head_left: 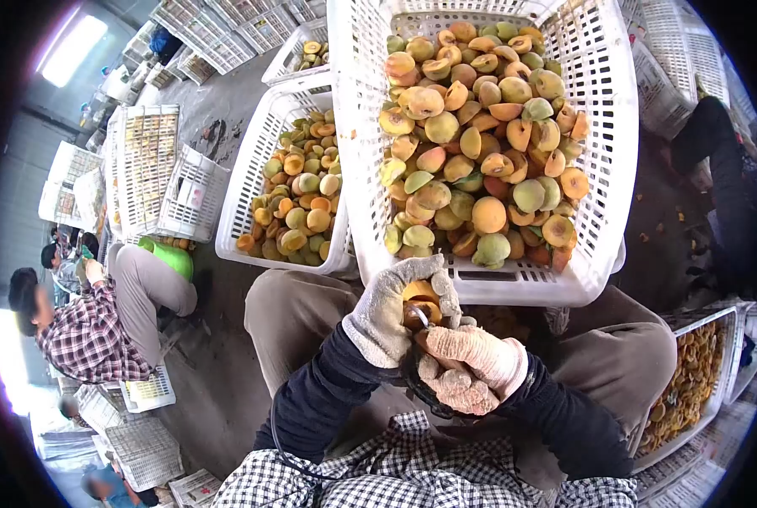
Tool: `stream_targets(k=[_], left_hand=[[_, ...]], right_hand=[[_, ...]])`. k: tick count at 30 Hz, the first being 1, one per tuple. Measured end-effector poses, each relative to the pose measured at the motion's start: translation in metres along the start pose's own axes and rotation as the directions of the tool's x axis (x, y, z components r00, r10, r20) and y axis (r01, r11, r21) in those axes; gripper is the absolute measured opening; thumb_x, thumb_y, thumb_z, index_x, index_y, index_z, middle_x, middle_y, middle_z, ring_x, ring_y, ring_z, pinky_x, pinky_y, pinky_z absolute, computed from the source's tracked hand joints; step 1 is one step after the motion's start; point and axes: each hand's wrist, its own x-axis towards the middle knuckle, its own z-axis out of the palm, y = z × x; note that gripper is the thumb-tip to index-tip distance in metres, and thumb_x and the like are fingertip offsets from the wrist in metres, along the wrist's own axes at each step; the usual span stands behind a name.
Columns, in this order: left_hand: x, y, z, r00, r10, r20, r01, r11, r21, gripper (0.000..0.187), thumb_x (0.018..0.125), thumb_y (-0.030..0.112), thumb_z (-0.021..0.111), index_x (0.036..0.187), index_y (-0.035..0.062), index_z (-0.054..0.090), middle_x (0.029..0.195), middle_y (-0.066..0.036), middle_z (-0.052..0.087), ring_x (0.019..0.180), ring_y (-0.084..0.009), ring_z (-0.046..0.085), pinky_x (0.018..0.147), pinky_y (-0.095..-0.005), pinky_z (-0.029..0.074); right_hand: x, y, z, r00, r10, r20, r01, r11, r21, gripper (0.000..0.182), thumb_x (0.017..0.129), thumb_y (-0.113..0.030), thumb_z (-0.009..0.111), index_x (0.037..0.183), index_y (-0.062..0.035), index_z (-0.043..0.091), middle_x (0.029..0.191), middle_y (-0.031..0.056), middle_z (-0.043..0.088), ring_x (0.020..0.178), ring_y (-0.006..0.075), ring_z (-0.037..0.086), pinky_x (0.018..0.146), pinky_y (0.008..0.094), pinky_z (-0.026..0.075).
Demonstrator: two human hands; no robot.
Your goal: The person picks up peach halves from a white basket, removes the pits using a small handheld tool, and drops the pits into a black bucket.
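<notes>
"Where does the single camera look from?"
"The wearer's head, above and behind the left grip (385,320) and right grip (480,360), facing forward and steeply down."
"How near?"
"Close; the crate (522,292) just beyond both grips looms large, while the round, wide field reaches a seated person (95,339) well left of them."

Fruit-processing workshop with stacked crates (205,34)

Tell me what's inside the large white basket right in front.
Fruit, orange and green, some cut open, lies piled in the large white basket; the lower layers are covered.
</notes>
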Motion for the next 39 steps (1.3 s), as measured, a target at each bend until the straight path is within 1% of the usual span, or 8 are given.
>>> stream_targets(k=[7, 11, 13, 18, 21, 34, 37, 39], left_hand=[[-0.011, -0.009, 0.005, 0.98, 0.162, 0.117, -0.099, 0.903, -0.418, 0.028, 0.088, 0.031, 0.046, 0.073, 0.0089, 0.055, 0.068, -0.01, 0.057, 0.062, -0.0279, 0.057, 0.064, -0.0436, 0.05], [-0.032, 0.049, -0.001, 0.433, 0.901, -0.034, -0.683, 0.352, 0.64, 0.025, 0.088, 0.029, 0.054, 0.087, 0.0049, 0.058, 0.076, -0.009, 0.058, 0.074, -0.0172, 0.058, 0.078, -0.0391, 0.05], [-0.033, 0.067, 0.004, -0.056, 0.942, 0.331, 0.046, -0.329, 0.943, 0.027, 0.079, 0.01, 0.067, 0.103, 0.0006, 0.057, 0.098, -0.012, 0.058, 0.094, -0.022, 0.054, 0.085, -0.0331, 0.044], [0.015, 0.045, 0.045, 0.454, 0.753, 0.476, -0.299, -0.375, 0.878, 0.016, 0.082, 0.009, 0.062, 0.096, 0.0023, 0.06, 0.095, -0.009, 0.059, 0.083, -0.0154, 0.057, 0.074, -0.0267, 0.047], [0.088, 0.03, 0.027, 0.725, 0.619, 0.302, 0.308, -0.684, 0.661, 0.03, 0.081, 0.009, 0.051, 0.111, 0.0103, 0.054, 0.11, -0.014, 0.054, 0.096, -0.0312, 0.055, 0.08, -0.0416, 0.047], [0.163, -0.022, -0.039, 0.681, 0.544, 0.49, 0.46, -0.839, 0.293, 0.02, 0.074, 0.019, 0.05, 0.084, 0.0098, 0.063, 0.082, -0.011, 0.056, 0.077, -0.0341, 0.056, 0.058, -0.0475, 0.043], [0.105, 0.004, -0.009, 0.798, 0.59, 0.124, -0.225, 0.101, 0.969, 0.019, 0.083, 0.021, 0.049, 0.091, 0.0062, 0.06, 0.08, -0.014, 0.059, 0.078, -0.0298, 0.06, 0.065, -0.043, 0.046], [0.052, 0.021, 0.006, 0.633, 0.681, 0.367, -0.376, -0.144, 0.915, 0.019, 0.084, 0.023, 0.053, 0.091, 0.0055, 0.056, 0.077, -0.013, 0.057, 0.073, -0.0242, 0.059, 0.064, -0.0353, 0.045]], right_hand=[[-0.03, -0.002, -0.005, 0.967, 0.224, 0.121, -0.184, 0.944, -0.274, 0.043, 0.087, -0.046, 0.052, 0.085, -0.003, 0.055, 0.05, 0.0018, 0.048, 0.032, 0.0091, 0.04, 0.029, 0.0224, 0.033], [-0.046, 0.021, -0.017, 0.968, 0.053, -0.245, -0.179, 0.83, -0.528, 0.039, 0.092, -0.04, 0.044, 0.092, -0.0027, 0.054, 0.059, 0.0025, 0.052, 0.046, 0.0147, 0.054, 0.04, 0.0247, 0.043], [-0.013, 0.092, -0.113, 0.923, -0.341, 0.179, -0.075, -0.614, -0.786, 0.032, 0.093, -0.031, 0.042, 0.104, -0.0043, 0.055, 0.091, 0.0056, 0.061, 0.06, 0.0207, 0.057, 0.06, 0.0291, 0.05], [-0.043, 0.041, -0.042, 0.825, -0.355, -0.44, -0.444, 0.075, -0.893, 0.035, 0.088, -0.035, 0.043, 0.1, -0.0044, 0.057, 0.084, 0.0159, 0.065, 0.082, 0.0348, 0.063, 0.073, 0.0414, 0.049], [-0.046, 0.034, -0.038, 0.796, -0.359, -0.487, -0.5, 0.062, -0.864, 0.035, 0.085, -0.037, 0.049, 0.096, -0.0048, 0.06, 0.092, 0.0161, 0.064, 0.088, 0.0341, 0.061, 0.079, 0.0408, 0.048], [-0.041, 0.026, -0.027, 0.696, -0.661, -0.282, 0.178, 0.538, -0.824, 0.028, 0.091, -0.026, 0.047, 0.102, -0.0029, 0.057, 0.059, 0.0023, 0.052, 0.04, 0.0086, 0.044, 0.038, 0.0231, 0.037], [-0.049, -0.001, -0.001, 0.753, -0.641, -0.15, 0.227, 0.466, -0.855, 0.023, 0.09, -0.017, 0.045, 0.102, -0.0005, 0.055, 0.063, 0.0049, 0.053, 0.046, 0.011, 0.049, 0.044, 0.0271, 0.041], [-0.045, -0.012, 0.017, 0.728, -0.686, -0.011, 0.339, 0.373, -0.864, 0.022, 0.091, -0.015, 0.043, 0.102, 0.0007, 0.054, 0.066, 0.0071, 0.054, 0.049, 0.014, 0.051, 0.046, 0.0294, 0.042]])
